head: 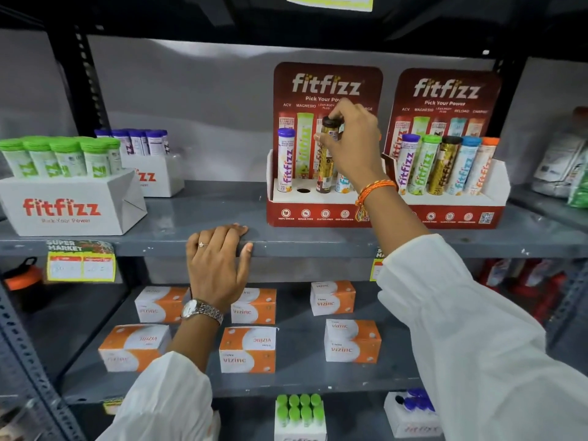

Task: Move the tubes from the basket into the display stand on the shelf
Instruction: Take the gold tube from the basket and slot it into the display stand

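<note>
A red and white display stand [318, 214] sits on the middle shelf. My right hand [353, 144] grips the dark cap of a gold tube [326, 163] standing in the stand's third hole. A purple-capped tube [285, 160] stands in the first hole, the second hole [303, 190] is empty, and a blue-and-white tube [343, 183] shows partly behind my wrist. My left hand [216, 259] rests on the front edge of the shelf [191, 218], fingers curled over it. No basket is in view.
A second stand [458, 208] to the right holds several tubes. White boxes of green-capped tubes [63, 198] and purple-capped tubes [152, 173] stand at the left. Orange and white boxes [246, 348] lie on the lower shelf. Bags [563, 160] sit at far right.
</note>
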`<state>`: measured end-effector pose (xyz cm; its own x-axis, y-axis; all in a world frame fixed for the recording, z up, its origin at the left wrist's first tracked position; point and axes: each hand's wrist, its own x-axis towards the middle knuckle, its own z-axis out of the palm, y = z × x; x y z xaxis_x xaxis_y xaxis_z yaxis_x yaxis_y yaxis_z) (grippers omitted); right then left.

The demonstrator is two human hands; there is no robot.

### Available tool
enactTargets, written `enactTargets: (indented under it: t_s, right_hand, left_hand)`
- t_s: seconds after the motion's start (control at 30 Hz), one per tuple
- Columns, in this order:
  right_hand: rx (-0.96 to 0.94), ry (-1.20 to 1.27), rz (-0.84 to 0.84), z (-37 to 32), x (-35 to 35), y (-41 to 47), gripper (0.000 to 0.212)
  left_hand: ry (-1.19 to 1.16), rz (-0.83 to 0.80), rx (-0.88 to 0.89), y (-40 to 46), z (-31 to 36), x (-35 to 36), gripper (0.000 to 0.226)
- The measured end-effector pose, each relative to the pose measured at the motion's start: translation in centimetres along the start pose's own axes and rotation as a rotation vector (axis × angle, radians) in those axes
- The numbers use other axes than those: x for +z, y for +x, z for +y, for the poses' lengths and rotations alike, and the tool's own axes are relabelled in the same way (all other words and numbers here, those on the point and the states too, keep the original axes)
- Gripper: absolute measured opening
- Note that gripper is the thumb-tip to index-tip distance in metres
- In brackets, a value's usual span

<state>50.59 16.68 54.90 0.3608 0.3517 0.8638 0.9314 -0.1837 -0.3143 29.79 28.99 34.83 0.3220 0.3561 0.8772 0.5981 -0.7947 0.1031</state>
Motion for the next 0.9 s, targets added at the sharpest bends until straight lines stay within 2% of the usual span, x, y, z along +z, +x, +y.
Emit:
enactTargets:
  t_s: [0.33,0.53,0.9]
  right_hand:
    - [0.021,-0.080,-0.083,-0.6,-0.2,0.9,0.031]
    - [0.006,-0.106,-0.183,-0.6,-0.5,1.8,0.022]
    - [-0.055,-0.204,-0.448,0.1,-1.1,2.9,0.040]
  left_hand:
    - [0.011,-0.035,-0.008,0.0,0.1,-0.2,0.045]
    - [0.024,-0.037,-0.010,0.0,0.1,-0.2,0.044]
    - [0.032,-0.053,-0.017,-0.1,0.0,-0.2,0.044]
